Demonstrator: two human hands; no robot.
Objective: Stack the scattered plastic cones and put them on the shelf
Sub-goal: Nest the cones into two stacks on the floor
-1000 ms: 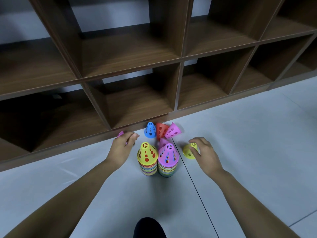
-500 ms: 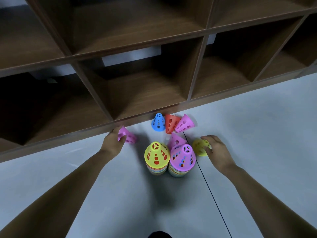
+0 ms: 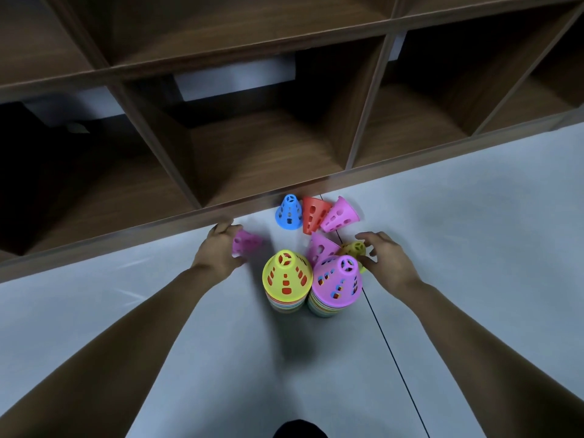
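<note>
Two stacks of perforated cones stand on the floor: one topped yellow (image 3: 286,276), one topped pink (image 3: 338,282). My left hand (image 3: 218,251) grips a pink cone (image 3: 248,243) lying on its side left of the stacks. My right hand (image 3: 384,259) holds a yellow cone (image 3: 354,249) just behind the pink-topped stack. Another pink cone (image 3: 320,248) lies behind the stacks. Further back, near the shelf, a blue cone (image 3: 288,212) stands upright, with a red cone (image 3: 313,213) and a pink cone (image 3: 339,214) tipped over beside it.
A dark wooden shelf unit (image 3: 262,150) with open cubbies runs along the back, its base edge at floor level. The grey floor (image 3: 474,248) has a thin dark seam running past the right of the stacks.
My left hand has carried the pink cone closer to the yellow-topped stack. My right hand has brought the yellow cone in beside the pink-topped stack. The view tilted further down.
</note>
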